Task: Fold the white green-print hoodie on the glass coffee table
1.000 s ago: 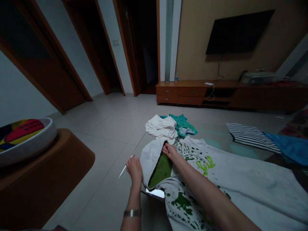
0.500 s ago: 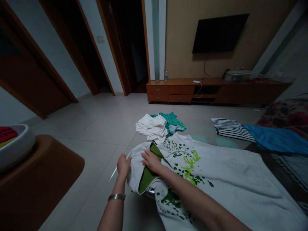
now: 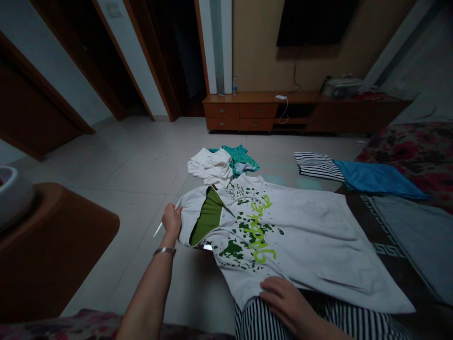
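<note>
A white hooded T-shirt [image 3: 300, 226] with a green splatter and lettering print lies spread front up over the low table, its hood to the left. The hood's green lining [image 3: 208, 215] shows through its opening. My left hand [image 3: 171, 219], wearing a silver bracelet, is closed on the outer edge of the hood. My right hand [image 3: 288, 300] rests at the near side of the shirt, beside the sleeve. Its fingers are stretched out and touch the cloth's lower edge; they do not appear to grip it.
Crumpled white cloth [image 3: 210, 165] and teal patterned cloth [image 3: 242, 158] lie beyond the hood. Folded striped cloth [image 3: 318, 166] and blue cloth [image 3: 378, 179] lie at the right. A brown stand [image 3: 71, 236] bearing a white bowl [image 3: 16, 198] is at the left. A TV cabinet [image 3: 226, 113] stands behind.
My right hand has left the hood and moved down to the shirt's near side. My left hand still holds the hood's edge. The view has tilted downward, showing striped fabric below the shirt.
</note>
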Available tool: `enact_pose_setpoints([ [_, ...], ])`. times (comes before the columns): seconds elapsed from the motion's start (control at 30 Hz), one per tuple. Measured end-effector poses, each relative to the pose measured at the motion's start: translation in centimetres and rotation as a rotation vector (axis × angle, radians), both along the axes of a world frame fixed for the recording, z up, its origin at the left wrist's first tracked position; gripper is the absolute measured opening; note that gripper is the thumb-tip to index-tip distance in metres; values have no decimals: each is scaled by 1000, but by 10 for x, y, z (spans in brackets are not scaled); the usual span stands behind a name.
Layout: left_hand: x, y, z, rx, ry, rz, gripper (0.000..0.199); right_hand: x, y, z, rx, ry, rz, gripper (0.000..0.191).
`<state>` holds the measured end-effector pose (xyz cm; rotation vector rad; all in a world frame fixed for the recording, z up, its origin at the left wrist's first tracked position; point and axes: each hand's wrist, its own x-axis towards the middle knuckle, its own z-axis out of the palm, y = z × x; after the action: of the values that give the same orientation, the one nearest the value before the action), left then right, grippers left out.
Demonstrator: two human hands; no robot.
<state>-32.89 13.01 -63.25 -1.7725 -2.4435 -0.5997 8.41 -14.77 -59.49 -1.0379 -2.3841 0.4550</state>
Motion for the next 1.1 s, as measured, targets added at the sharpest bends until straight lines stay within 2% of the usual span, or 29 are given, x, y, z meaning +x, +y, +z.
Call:
enact_pose_setpoints([
  [0.07, 3, -2, 4, -11, 8, -2, 26, -4, -23, -15, 108, -49, -17, 45],
  [0.17, 10, -9, 12, -18, 22, -6, 29, -20, -28, -32, 181, 2, -146, 50],
  [0.23, 16, -16, 18, -6, 36, -7, 34, -30, -21, -34, 166, 52, -193, 44],
  [0.33, 25, -37, 28, 38, 75, -50, 41, -34, -15, -27, 117, 71, -147, 25],
  [0.4, 32, -59, 33, 78, 126, -235, 37, -30, -16, -23, 89, 74, -97, 17],
  [0.47, 39, -87, 36, 86, 195, -538, 34, -25, -20, -23, 63, 74, -66, 16],
  [0.57, 51, -130, 36, -4, 309, -961, 39, -20, -26, -25, 30, 64, -67, 15],
  [0.63, 58, -150, 33, -77, 367, -1121, 49, -18, -28, -27, 16, 52, -81, 17],
  [0.67, 61, -156, 29, -101, 385, -1161, 53, -17, -29, -29, 11, 48, -83, 17],
  [0.77, 62, -163, 16, -100, 410, -1176, 57, -15, -28, -35, 5, 63, -64, 12],
  [0.9, 60, -158, -4, -10, 423, -1157, 57, -12, -26, -40, 21, 87, -48, 11],
  [1.0, 68, -161, -10, 38, 423, -1081, 52, -13, -28, -38, 56, 71, -127, 19],
  [1.1, 78, -168, -9, 49, 401, -1017, 51, -17, -29, -32, 91, 42, -243, 22],
])
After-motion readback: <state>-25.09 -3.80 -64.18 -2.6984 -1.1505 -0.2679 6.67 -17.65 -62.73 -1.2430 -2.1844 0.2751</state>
